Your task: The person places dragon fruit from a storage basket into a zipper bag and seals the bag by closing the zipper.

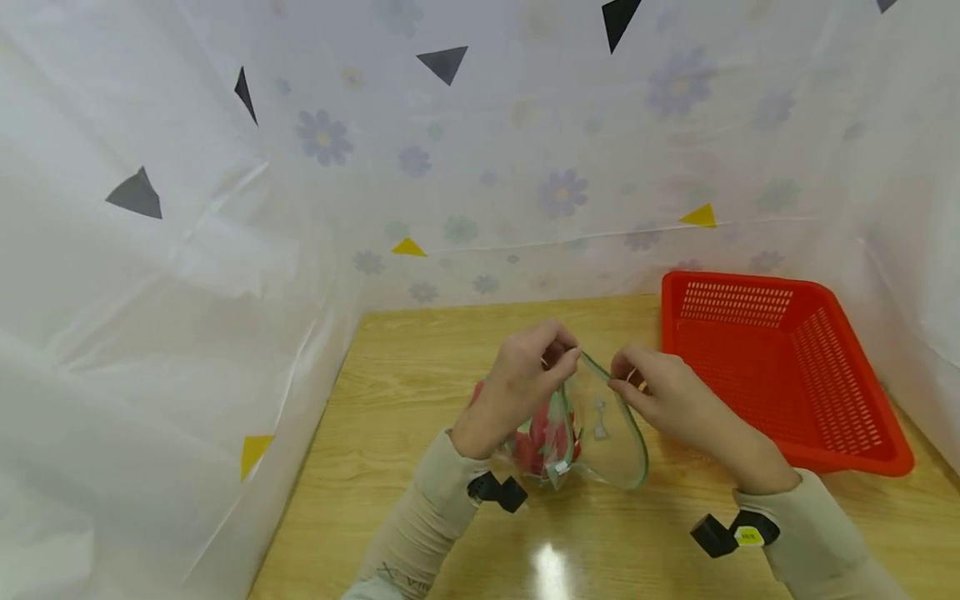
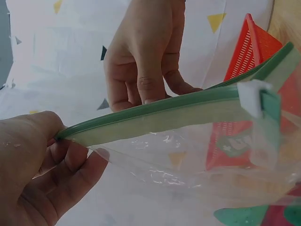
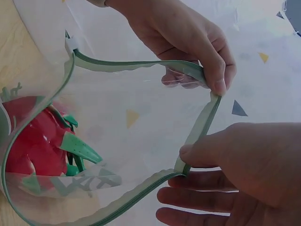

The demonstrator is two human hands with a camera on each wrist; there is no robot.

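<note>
A clear zip bag (image 1: pixel 630 467) with a green-edged mouth hangs open between the hands. At one end of the mouth, my left hand (image 1: pixel 521 371) pinches the rim with thumb and fingers. A short way along, my right hand (image 1: pixel 671 392) grips the same rim between thumb and forefinger. Its other fingers spread below the edge in the right wrist view. Inside the bag lies a red dragon fruit (image 3: pixel 40 139) with green scales, partly hidden by my left arm in the head view. A white slider (image 2: pixel 251 99) sits on the green zip, at the end away from my left hand.
A red plastic basket (image 1: pixel 847 462) with slotted walls stands to the right of my right hand. Beneath everything is a wooden table (image 1: pixel 397 367). White sheeting (image 1: pixel 225 275) with flowers and triangles hangs behind and along the sides.
</note>
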